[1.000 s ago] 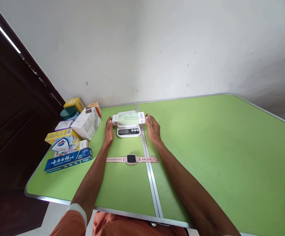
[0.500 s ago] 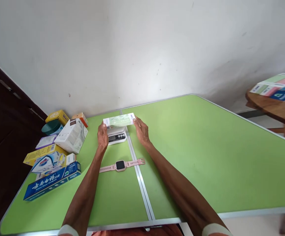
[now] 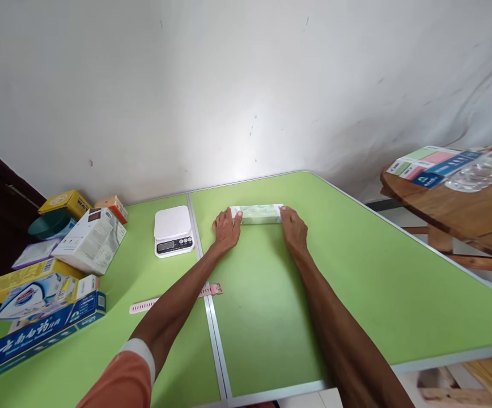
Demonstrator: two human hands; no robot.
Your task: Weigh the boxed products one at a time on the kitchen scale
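A long, narrow carton [image 3: 261, 214], pale green with white ends, is on or just above the green table, right of the metal seam. My left hand [image 3: 228, 229] grips its left end, thumb on the near side. My right hand [image 3: 293, 229] grips the opposite end. To the left of my left hand stands a white digital scale [image 3: 172, 224] with a bare platform and a dark display panel. Nearer to me lies a pink watch strap [image 3: 143, 306]; my left forearm covers its middle, so the watch face is hidden.
Several boxes crowd the table's left side, among them a blue toothpaste box [image 3: 42, 337], a white box [image 3: 90, 241], a yellow box [image 3: 65, 203] and a dark green round lid [image 3: 49, 224]. A wooden stool [image 3: 454, 207] at the right bears cartons and a clear plastic bottle [image 3: 478, 174].
Both hands have carried the carton from above the scale to the right, across the seam, and lowered it. The scale's platform is now uncovered. My view has turned somewhat right.
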